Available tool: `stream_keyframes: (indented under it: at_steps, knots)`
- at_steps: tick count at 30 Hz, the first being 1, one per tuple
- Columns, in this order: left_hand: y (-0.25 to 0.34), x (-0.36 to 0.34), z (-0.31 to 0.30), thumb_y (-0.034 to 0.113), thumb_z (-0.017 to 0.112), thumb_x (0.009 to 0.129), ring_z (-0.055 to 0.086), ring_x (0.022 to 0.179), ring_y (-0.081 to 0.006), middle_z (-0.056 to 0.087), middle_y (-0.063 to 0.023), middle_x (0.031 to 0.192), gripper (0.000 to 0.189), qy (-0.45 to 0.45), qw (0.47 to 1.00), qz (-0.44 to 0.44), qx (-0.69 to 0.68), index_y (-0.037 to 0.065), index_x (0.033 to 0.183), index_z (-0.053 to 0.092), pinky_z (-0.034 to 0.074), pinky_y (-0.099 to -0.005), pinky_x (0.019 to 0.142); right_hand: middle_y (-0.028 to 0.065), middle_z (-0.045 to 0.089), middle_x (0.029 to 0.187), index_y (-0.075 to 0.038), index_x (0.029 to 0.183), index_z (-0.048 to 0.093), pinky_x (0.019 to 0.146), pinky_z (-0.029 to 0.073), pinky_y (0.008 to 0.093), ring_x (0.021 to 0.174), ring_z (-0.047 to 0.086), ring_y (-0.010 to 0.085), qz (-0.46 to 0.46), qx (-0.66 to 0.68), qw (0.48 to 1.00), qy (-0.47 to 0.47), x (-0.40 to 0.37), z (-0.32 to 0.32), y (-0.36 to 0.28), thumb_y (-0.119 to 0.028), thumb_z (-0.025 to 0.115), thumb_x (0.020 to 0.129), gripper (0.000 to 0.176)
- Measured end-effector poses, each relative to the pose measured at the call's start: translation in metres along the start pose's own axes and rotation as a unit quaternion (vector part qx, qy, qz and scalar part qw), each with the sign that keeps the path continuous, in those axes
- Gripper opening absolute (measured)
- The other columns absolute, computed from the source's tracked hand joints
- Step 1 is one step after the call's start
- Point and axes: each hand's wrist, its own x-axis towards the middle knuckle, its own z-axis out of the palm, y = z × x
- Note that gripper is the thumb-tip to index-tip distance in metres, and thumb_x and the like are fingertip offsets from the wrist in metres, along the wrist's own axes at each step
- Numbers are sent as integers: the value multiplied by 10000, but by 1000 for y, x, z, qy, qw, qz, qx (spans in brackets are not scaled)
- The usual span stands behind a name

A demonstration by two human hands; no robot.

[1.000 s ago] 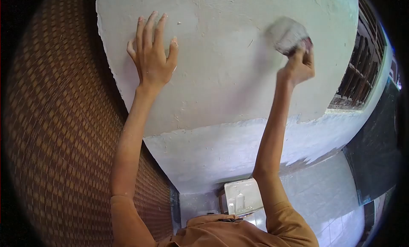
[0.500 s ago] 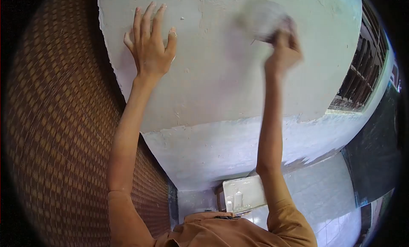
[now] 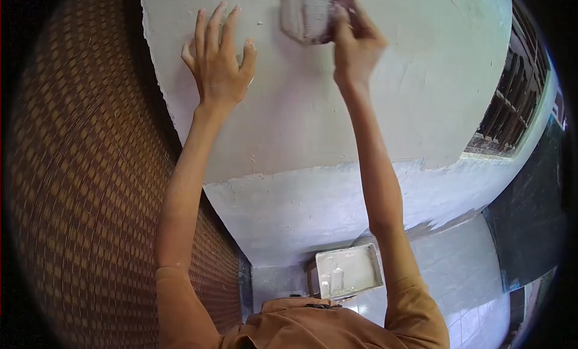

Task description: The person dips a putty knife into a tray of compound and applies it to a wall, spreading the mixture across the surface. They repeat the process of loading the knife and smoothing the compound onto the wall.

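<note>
My left hand (image 3: pixel 221 66) lies against the pale wall (image 3: pixel 289 126) at the upper left, its fingers spread and nothing held; whitish smears show on the fingertips. At the top centre my right hand (image 3: pixel 358 45) grips a flat scraper (image 3: pixel 304 15) with a dark reddish edge on its right. White material coats the scraper's face, which is somewhat blurred and close to the wall. Fingers wrap round its right side.
A woven brown panel (image 3: pixel 84 168) covers the left side. Below the wall, a tray of white paste (image 3: pixel 349 271) sits near my body. A barred window (image 3: pixel 509 108) is at the right, above a dark sheet (image 3: pixel 530 210). Grey tiles (image 3: pixel 445 264) cover the floor.
My right hand has moved left and slightly up along the wall with the scraper. The paste tray shows more fully beside my right arm. My left hand remains spread, slightly further right in view.
</note>
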Motion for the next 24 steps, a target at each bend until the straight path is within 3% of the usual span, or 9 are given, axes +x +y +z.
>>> stream_keyframes:
  at_steps: [1, 2, 3, 5, 7, 12, 15, 19, 24]
  knots:
    - [2, 0, 0, 309, 533, 872, 242, 1407, -299, 392, -57, 1462, 538, -2, 1000, 3, 0, 153, 1382, 461, 195, -565, 1033, 102, 685, 1007, 79, 1163, 623, 814, 500, 262, 851, 625, 126, 17, -1, 1000, -24, 0, 7, 2, -40, 648, 884, 305]
    - [3, -1, -2, 309, 533, 871, 244, 1406, -297, 393, -56, 1461, 541, -6, 1000, 11, -2, 152, 1383, 461, 196, -560, 1031, 84, 691, 971, 70, 1163, 627, 761, 510, 251, 834, 623, 117, -20, 30, 999, -21, 11, -2, 16, -46, 655, 883, 305]
    - [1, -2, -4, 310, 534, 870, 245, 1406, -296, 395, -56, 1460, 543, -9, 1000, 19, -3, 151, 1383, 460, 198, -556, 1030, 99, 687, 973, 78, 1163, 622, 719, 530, 262, 828, 632, 131, 28, -22, 999, 6, 20, -21, 19, -31, 643, 887, 298]
    - [-4, -3, -12, 307, 536, 868, 247, 1405, -296, 397, -57, 1458, 544, -7, 1000, 22, 3, 149, 1383, 460, 200, -553, 1028, 123, 682, 980, 85, 1166, 614, 687, 554, 283, 807, 644, 153, -22, 7, 997, 74, 32, -49, 15, -19, 622, 895, 291]
    - [-7, -1, -14, 304, 538, 866, 248, 1404, -296, 400, -57, 1456, 545, -3, 1000, 21, 5, 147, 1382, 461, 202, -549, 1026, 149, 676, 1001, 91, 1172, 605, 699, 570, 307, 803, 651, 172, -12, 25, 993, 115, 24, -43, -23, -11, 608, 899, 292]
    - [6, 4, -5, 306, 537, 867, 253, 1402, -298, 402, -59, 1457, 543, 5, 1000, 15, -7, 146, 1381, 464, 200, -547, 1028, 108, 684, 1004, 69, 1185, 615, 692, 535, 265, 805, 621, 131, -1, 43, 999, -27, 5, -7, 15, -49, 659, 880, 330]
    - [7, 0, -6, 307, 536, 868, 253, 1402, -301, 401, -57, 1457, 544, -6, 1000, 22, -10, 150, 1383, 462, 197, -550, 1033, 93, 683, 979, 58, 1190, 620, 686, 517, 254, 816, 607, 116, -4, -99, 994, 55, 22, -45, 25, -47, 663, 873, 337]
    - [-5, -5, -14, 310, 531, 874, 250, 1403, -305, 403, -59, 1456, 536, -7, 1000, 19, 4, 153, 1382, 462, 196, -549, 1037, 151, 674, 965, 94, 1150, 617, 669, 578, 304, 785, 646, 185, -29, 23, 971, 235, 41, -101, -5, 21, 572, 884, 279]
    - [-1, -1, -3, 315, 524, 880, 242, 1406, -310, 378, -65, 1472, 539, -2, 1000, -9, 4, 168, 1393, 451, 191, -587, 1035, 69, 690, 908, 20, 1189, 637, 706, 503, 256, 784, 600, 101, 22, -22, 999, 19, -15, -29, 2, -19, 591, 889, 306]
